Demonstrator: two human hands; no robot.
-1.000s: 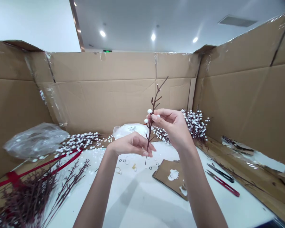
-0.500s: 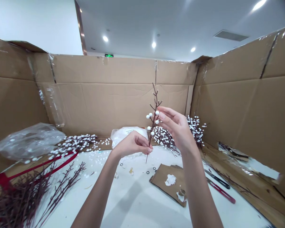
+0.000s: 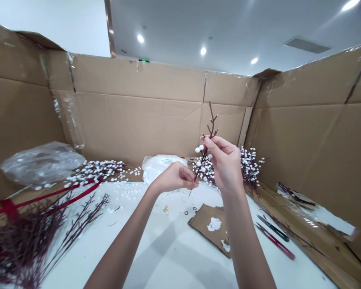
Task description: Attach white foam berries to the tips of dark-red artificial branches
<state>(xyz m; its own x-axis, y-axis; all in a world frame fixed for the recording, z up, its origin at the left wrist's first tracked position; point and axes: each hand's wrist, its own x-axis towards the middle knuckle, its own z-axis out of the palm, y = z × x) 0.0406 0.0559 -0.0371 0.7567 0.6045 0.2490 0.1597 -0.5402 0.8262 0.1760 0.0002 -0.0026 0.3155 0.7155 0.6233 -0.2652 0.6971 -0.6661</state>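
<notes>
A brown artificial twig (image 3: 212,120) with white berries on its lower part is held upright, leaning a little right, above the table. Low on its thin stem, my left hand (image 3: 180,176) pinches it between thumb and fingers. Higher up, my right hand (image 3: 227,160) is closed at the twig with thumb and fingertips together, just above the berries. The bare forked tip sticks out over the right hand. Whether that hand also pinches a loose berry is hidden.
A cardboard pad (image 3: 198,224) with white glue lies right of centre, with black-handled snips (image 3: 276,228) and red-handled snips (image 3: 278,243) beyond it. Bare twigs (image 3: 33,241) fill the left front. Berried twigs (image 3: 99,170), a plastic bag (image 3: 42,162) and a white bag (image 3: 153,168) stand behind.
My right hand has moved up the twig and its fingers have closed at the forked part. The twig leans further right. The whole view has shifted slightly.
</notes>
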